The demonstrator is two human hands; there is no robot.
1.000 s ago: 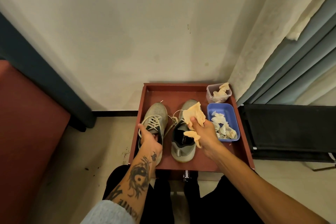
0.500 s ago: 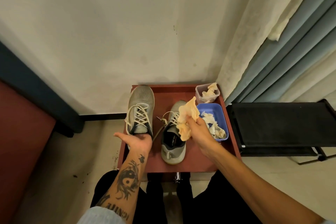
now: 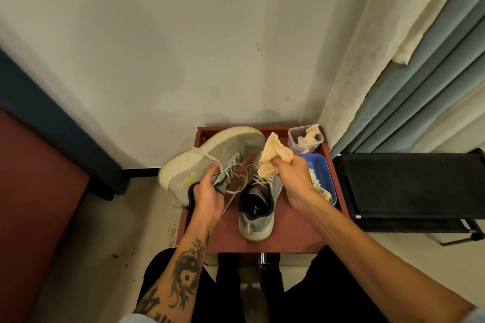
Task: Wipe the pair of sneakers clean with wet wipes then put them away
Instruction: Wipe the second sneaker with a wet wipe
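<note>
Now left hand (image 3: 207,195) grips a sneaker (image 3: 210,155), right hand (image 3: 296,178) a wipe (image 3: 274,156); blue tray (image 3: 320,166) and clear tub (image 3: 291,143) hold wipes (image 3: 309,136).

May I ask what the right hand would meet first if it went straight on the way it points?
The right hand, gripping a yellowish wipe, would likely meet the toe of the lifted grey mesh sneaker; depth unclear.

L sneaker (image 3: 225,149) sideways, R sneaker (image 3: 256,223) upright.

Left forearm (image 3: 183,267) (tattooed) reaches toward 1 o'clock; left hand (image 3: 207,191) grips a sneaker (image 3: 210,155) at its collar. Right forearm (image 3: 367,249) runs toward 10 o'clock; right hand (image 3: 296,178) clutches a bunched wipe (image 3: 273,157).
</note>
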